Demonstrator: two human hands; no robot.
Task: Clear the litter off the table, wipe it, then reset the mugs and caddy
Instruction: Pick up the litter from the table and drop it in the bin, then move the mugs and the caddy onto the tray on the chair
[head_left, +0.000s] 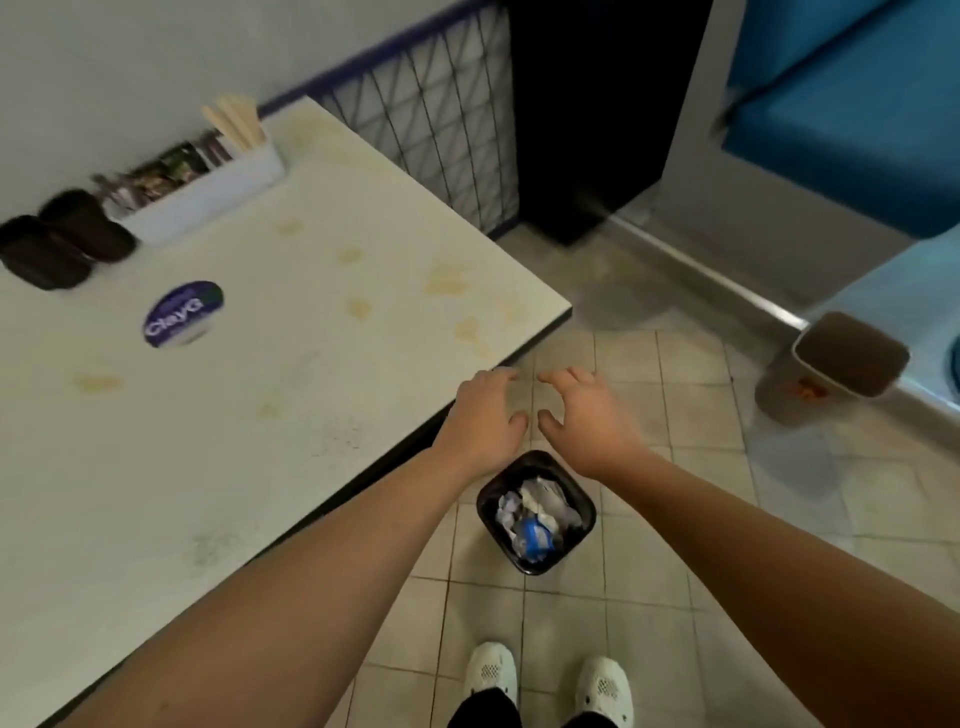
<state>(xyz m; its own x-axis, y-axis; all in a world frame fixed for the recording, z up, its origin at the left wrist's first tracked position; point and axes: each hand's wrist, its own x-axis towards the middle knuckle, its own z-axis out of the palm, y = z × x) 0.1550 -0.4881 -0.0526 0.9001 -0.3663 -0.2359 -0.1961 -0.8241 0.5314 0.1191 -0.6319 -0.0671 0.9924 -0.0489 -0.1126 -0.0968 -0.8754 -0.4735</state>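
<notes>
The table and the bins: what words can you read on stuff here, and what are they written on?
"ClayG": white letters on the round purple sticker on the table; the smaller print around it is too blurred to read.
Packets in the white caddy: printed, but too blurred to read.
Orange mark on the grey bin: too blurred to read.
Litter in the black bin: no text readable.

both hands (480, 415) (587, 421) empty mid-frame, full bin (535, 512) just below, stained table (311, 338) left, mugs (62, 244) and caddy (208, 192) upper left
</notes>
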